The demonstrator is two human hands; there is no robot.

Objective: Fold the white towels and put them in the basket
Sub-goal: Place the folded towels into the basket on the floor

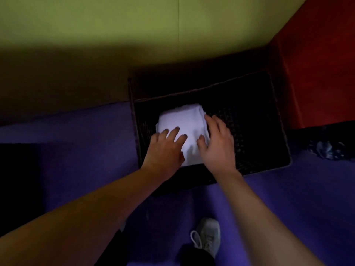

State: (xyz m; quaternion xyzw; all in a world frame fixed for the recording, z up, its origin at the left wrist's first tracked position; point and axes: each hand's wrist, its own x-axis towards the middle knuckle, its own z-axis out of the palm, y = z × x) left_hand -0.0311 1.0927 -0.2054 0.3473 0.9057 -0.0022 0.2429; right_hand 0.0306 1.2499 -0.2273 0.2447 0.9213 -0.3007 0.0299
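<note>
A folded white towel point(184, 123) lies in the left half of a dark woven basket point(249, 121) on the floor. My left hand point(165, 150) rests flat on the towel's near left part, fingers spread. My right hand point(217, 143) lies on the towel's right edge, fingers apart and thumb on top of the cloth. Neither hand is closed around the towel. The right half of the basket holds nothing that I can see.
The basket stands on a purple floor point(76, 150) against a green wall point(115, 25). A red surface point(322, 64) rises at the right. A dark crumpled thing point(326, 148) lies right of the basket. My grey shoe point(208, 235) is below.
</note>
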